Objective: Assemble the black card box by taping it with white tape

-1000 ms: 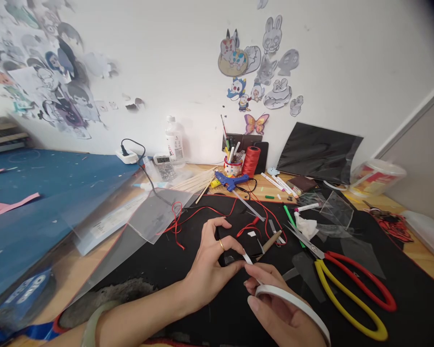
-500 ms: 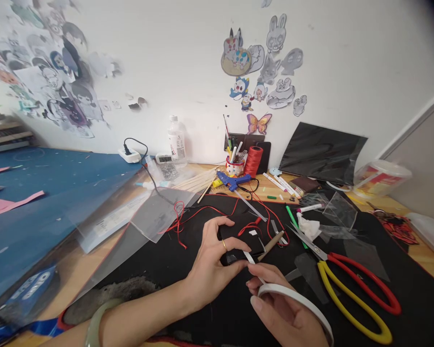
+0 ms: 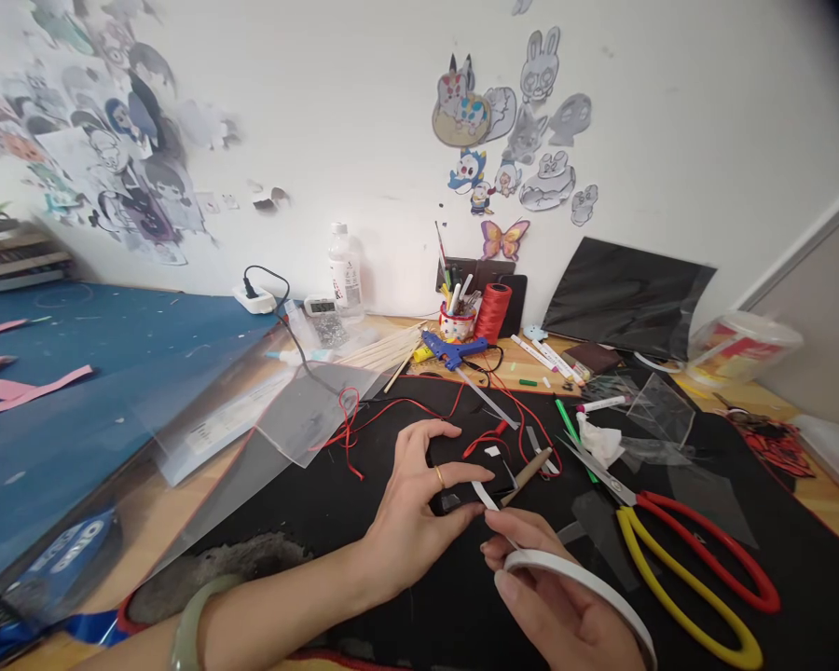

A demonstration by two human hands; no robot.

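Observation:
My left hand [image 3: 419, 503], with a ring on one finger, rests on a small black box-like piece [image 3: 476, 471] on the black mat [image 3: 364, 494]. Its thumb and forefinger pinch the free end of a white tape strip [image 3: 488, 497] against that piece. My right hand [image 3: 556, 601] is closed round a thin roll of white tape [image 3: 587, 582] just below and right of the left hand. Red wire [image 3: 391, 410] loops round the black piece.
Large scissors with red and yellow handles [image 3: 678, 559] lie to the right. A wooden-handled tool [image 3: 528, 471], blue glue gun [image 3: 451, 347], red thread spool [image 3: 493, 312], pen cup [image 3: 454, 321], markers and clear plastic sheets [image 3: 308, 415] crowd the desk. A blue cutting mat [image 3: 98, 373] lies left.
The camera has drifted slightly. My left hand has pressed the tape end a little farther onto the black piece; my right hand with the roll has shifted slightly right.

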